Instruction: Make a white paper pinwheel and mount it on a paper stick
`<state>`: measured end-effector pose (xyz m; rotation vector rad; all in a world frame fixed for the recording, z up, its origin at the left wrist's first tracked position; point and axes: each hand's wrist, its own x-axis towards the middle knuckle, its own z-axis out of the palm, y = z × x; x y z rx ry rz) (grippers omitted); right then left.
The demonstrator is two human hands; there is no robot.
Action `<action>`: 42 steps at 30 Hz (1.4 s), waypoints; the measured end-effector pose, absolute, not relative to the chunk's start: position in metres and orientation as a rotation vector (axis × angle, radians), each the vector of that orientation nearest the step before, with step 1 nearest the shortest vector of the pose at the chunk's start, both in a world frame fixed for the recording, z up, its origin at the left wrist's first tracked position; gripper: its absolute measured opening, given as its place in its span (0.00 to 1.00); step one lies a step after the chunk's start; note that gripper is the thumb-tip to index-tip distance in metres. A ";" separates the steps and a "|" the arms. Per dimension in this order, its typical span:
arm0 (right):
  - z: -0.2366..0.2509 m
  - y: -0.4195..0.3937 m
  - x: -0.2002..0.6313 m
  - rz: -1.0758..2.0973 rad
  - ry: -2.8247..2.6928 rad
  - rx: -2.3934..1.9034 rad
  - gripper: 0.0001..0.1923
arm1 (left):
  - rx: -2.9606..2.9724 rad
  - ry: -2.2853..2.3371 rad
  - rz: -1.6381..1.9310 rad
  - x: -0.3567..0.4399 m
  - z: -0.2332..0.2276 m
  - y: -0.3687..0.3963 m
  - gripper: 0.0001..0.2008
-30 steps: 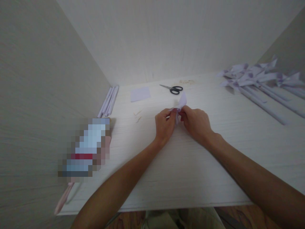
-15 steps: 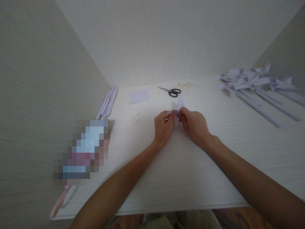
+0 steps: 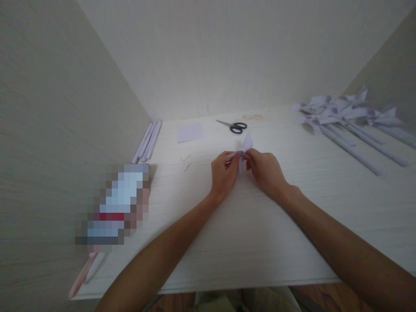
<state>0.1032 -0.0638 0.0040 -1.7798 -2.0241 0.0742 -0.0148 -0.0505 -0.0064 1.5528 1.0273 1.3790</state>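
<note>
At the middle of the table I have a small pale-lilac paper pinwheel (image 3: 248, 139) pinched between my fingertips. My left hand (image 3: 224, 172) grips its left side, thumb and fingers closed near the purple centre. From the other side my right hand (image 3: 265, 170) closes on it with bent fingers, one blade standing up above them. Part of the folded paper hangs down between the hands. Much of the pinwheel is hidden by my fingers. Just beyond it lie black-handled scissors (image 3: 238, 127), tips pointing left.
A flat lilac paper sheet (image 3: 190, 132) lies back left, near rolled paper sticks (image 3: 147, 142). Several pinwheels on sticks (image 3: 349, 113) are piled at the right. Thin scraps (image 3: 186, 162) lie left of my hands. A pixelated object (image 3: 120, 201) stands along the left wall.
My right fingertips have shifted slightly on the pinwheel, and its upright blade shows a little more. My left hand stays nearly still. The view has moved slightly.
</note>
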 end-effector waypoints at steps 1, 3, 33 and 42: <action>0.003 -0.063 0.104 0.107 -1.986 -1.732 0.11 | 1.541 1.030 1.388 -0.015 -0.008 -0.049 0.13; 0.002 -0.062 0.105 0.166 -1.901 -1.635 0.10 | 1.496 1.031 1.404 -0.014 -0.012 -0.046 0.13; -0.002 -0.052 0.117 1.183 -1.177 -0.985 0.11 | 1.197 0.912 1.424 -0.016 -0.017 -0.040 0.13; 0.003 -0.052 0.116 1.300 -1.057 -0.926 0.13 | 1.200 0.899 1.416 -0.016 -0.017 -0.040 0.13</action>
